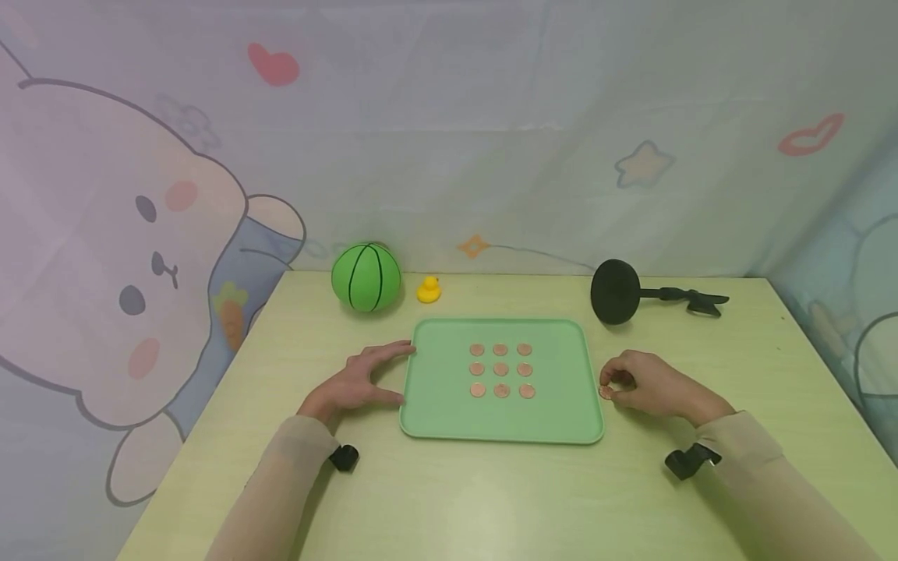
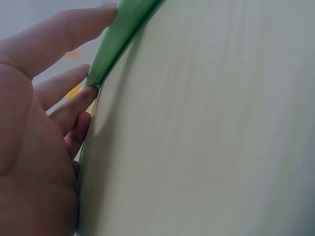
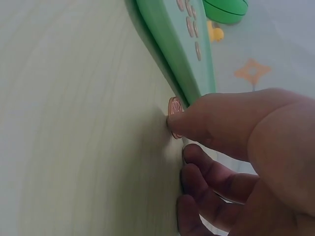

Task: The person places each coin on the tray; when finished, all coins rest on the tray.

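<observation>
Coin (image 1: 605, 392) sits pinched by the right hand (image 1: 648, 386) on the tabletop, just beside the tray's (image 1: 428, 421) right edge; nine coins (image 1: 501, 369) already fill a grid. Left wrist: left hand (image 2: 34, 123), fingers straight, braces the tray (image 2: 115, 39). Right wrist: thumb and finger grip the coin (image 3: 173, 109) upright, likely mid-pickup; lifting it over the rim comes next.

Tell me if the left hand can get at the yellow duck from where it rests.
Probably yes. The left hand rests open against the green tray's left edge, and the yellow duck sits beyond it near the green ball. Bare table lies between them; only the ball stands close beside the duck.
</observation>
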### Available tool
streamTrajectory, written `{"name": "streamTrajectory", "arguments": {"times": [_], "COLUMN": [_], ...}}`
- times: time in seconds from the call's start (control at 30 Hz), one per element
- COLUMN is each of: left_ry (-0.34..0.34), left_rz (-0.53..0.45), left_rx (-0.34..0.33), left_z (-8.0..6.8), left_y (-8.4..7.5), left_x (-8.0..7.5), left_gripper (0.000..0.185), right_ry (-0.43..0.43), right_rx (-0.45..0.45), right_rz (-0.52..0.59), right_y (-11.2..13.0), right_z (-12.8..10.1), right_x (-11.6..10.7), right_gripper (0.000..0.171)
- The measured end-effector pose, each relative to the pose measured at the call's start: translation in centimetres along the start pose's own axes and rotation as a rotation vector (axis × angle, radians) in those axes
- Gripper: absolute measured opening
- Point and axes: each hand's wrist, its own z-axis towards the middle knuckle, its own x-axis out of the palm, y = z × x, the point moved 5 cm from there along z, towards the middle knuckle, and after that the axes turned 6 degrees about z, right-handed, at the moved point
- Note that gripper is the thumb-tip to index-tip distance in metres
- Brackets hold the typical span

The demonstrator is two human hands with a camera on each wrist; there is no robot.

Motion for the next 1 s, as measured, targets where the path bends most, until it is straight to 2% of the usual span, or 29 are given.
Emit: {"name": "streamTrajectory", "arguments": {"times": [0.4,0.67,1.0], "left_ry": [-0.009,-0.001,-0.008], "left_rz": [0.015,-0.005,-0.012], "left_rx": [0.009,-0.001,0.004], "left_z": [-0.02,-0.19,-0.20], "left_y": [0.06,-0.10,-0.06], "left_x": [0.03,0.07,0.00], "left_gripper": [0.088,0.086,0.087], "right_ry": [-0.073,-0.057,-0.088], "right_rx": [-0.019,-0.021,-0.034], "right_rz": [0.017,0.065,0.071], "right_y": [-0.57,-0.44,-0.29], "right_z": [-0.24,-0.21,-0.37], "right_x": [0.03,0.21,0.28], "right_gripper": [0.014,0.022,0.021]}}
